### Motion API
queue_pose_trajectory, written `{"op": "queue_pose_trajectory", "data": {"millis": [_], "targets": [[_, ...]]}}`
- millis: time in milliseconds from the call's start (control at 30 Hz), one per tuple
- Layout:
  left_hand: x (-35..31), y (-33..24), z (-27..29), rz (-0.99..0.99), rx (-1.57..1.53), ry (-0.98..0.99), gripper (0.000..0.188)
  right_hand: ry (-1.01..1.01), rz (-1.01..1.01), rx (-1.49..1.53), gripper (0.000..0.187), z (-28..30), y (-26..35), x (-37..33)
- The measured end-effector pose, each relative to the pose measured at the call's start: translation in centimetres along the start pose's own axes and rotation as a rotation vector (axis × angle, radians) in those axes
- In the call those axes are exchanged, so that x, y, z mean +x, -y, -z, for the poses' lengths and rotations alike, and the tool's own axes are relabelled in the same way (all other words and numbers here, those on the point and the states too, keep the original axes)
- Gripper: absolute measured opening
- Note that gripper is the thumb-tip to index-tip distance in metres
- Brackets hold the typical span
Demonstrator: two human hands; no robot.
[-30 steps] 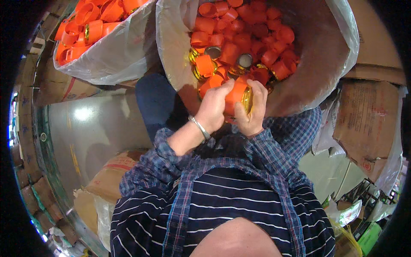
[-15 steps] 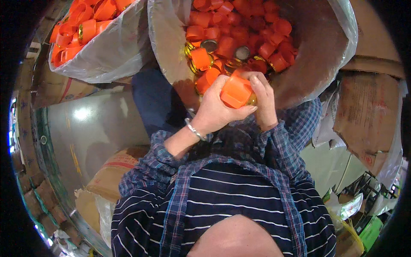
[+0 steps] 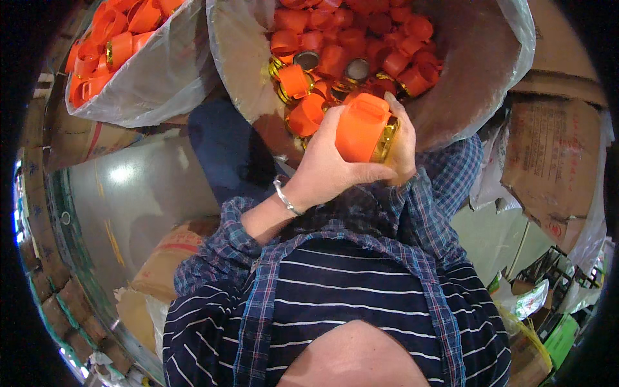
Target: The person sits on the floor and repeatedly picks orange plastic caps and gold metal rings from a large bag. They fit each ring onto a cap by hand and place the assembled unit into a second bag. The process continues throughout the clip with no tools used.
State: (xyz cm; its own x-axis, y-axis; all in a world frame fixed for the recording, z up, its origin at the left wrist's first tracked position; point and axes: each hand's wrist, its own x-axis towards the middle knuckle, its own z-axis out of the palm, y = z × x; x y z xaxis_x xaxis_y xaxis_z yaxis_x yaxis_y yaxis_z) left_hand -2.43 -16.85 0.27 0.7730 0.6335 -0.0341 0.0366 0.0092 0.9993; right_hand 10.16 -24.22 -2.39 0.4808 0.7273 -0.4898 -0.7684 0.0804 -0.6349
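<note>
1. Left hand (image 3: pixel 325 161), half closed, grips an orange cup (image 3: pixel 361 134) at the lined bin (image 3: pixel 480 77)'s near edge; right hand (image 3: pixel 404 145), partly hidden, curls against its gold band (image 3: pixel 387 137). I judge uneven pressure could cause slipping.
2. Inside the bin, loose cups (image 3: pixel 332 61) could scratch it if dropped.
3. Left of the bin, a knock could spill the heaped bag (image 3: pixel 161 77).

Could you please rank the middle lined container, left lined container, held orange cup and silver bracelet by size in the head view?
1. Middle lined container
2. Left lined container
3. Held orange cup
4. Silver bracelet
Both containers are cut off by the upper edge.
</note>
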Motion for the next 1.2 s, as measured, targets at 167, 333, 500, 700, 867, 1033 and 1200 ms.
{"op": "queue_pose_trajectory", "data": {"millis": [167,333,500,700,867,1033,1200], "targets": [[-0.6,0.6,0.0,-0.067,0.081,-0.034,0.067,-0.201,0.058,-0.028,0.051,0.3,-1.1,0.4],[-0.7,0.7,0.4,-0.018,0.018,0.043,0.06,0.148,0.321,-0.324,0.051,1.0,-0.2,-0.6],[-0.7,1.3,-0.5,0.078,-0.115,-0.016,0.053,-0.044,0.264,-0.394,0.052,0.6,-0.8,-0.4],[0.9,2.1,-0.2,0.24,-0.345,0.035,0.055,-0.109,0.025,-0.117,0.05,1.2,-1.2,1.4],[-0.2,3.2,-0.6,-0.04,0.055,-0.045,0.08,-0.072,-0.141,0.215,0.053,1.8,-1.9,2.2],[-0.2,4.2,-0.5,0.085,-0.141,-0.075,0.063,-0.149,0.314,-0.308,0.051,1.4,-3.4,0.9],[0.6,4.1,-1.2,0.284,-0.719,-0.226,0.031,-0.134,1.014,-1.096,0.043,1.5,-4.6,-0.4]]}}
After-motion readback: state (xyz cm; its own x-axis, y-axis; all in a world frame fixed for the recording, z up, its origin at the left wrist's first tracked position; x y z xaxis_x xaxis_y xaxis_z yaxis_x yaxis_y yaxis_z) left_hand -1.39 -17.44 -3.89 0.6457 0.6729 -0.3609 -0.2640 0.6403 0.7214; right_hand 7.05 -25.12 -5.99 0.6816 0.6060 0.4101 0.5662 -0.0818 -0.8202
